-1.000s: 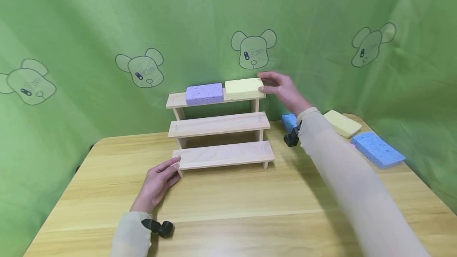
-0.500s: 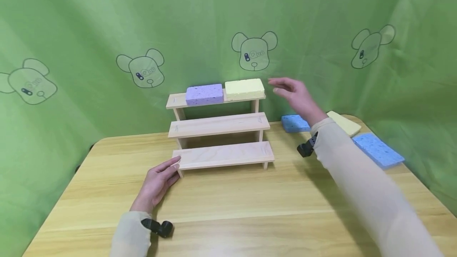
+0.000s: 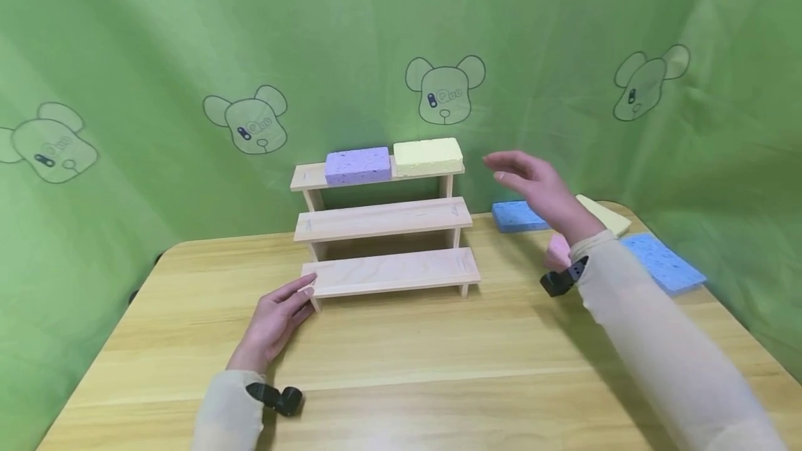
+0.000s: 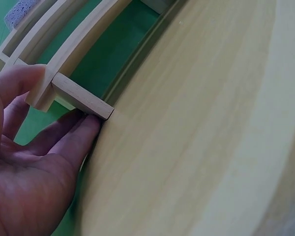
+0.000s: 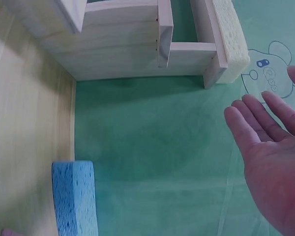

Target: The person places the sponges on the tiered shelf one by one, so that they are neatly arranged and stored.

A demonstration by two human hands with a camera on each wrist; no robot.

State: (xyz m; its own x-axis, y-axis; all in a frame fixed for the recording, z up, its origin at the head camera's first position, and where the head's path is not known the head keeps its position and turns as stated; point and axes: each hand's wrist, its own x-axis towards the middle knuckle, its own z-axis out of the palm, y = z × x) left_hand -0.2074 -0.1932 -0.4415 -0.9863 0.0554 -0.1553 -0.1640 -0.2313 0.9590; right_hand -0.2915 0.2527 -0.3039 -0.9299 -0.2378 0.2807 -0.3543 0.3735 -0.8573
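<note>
A three-tier wooden display shelf (image 3: 388,273) stands at the table's middle. My left hand (image 3: 276,322) grips the left end of its lowest tier; in the left wrist view, fingertips (image 4: 91,125) lie against the short leg (image 4: 83,96). On the top tier a purple sponge (image 3: 358,165) sits beside a pale yellow sponge (image 3: 428,156), which overhangs the tier's edge slightly in the right wrist view. My right hand (image 3: 541,190) hovers right of the shelf, fingers extended and holding nothing, apart from the yellow sponge. The middle and lowest tiers bear nothing.
Right of the shelf, a blue sponge (image 3: 516,216), a pink sponge (image 3: 557,250), another yellow sponge (image 3: 604,214) and a second blue sponge (image 3: 665,262) lie on the wooden table (image 3: 401,367). The right arm partly covers some. A green curtain (image 3: 351,40) hangs behind.
My right hand has let go of the yellow sponge on the top tier and drawn away rightward. A pink sponge has come into view below the right wrist. The left hand stays put.
</note>
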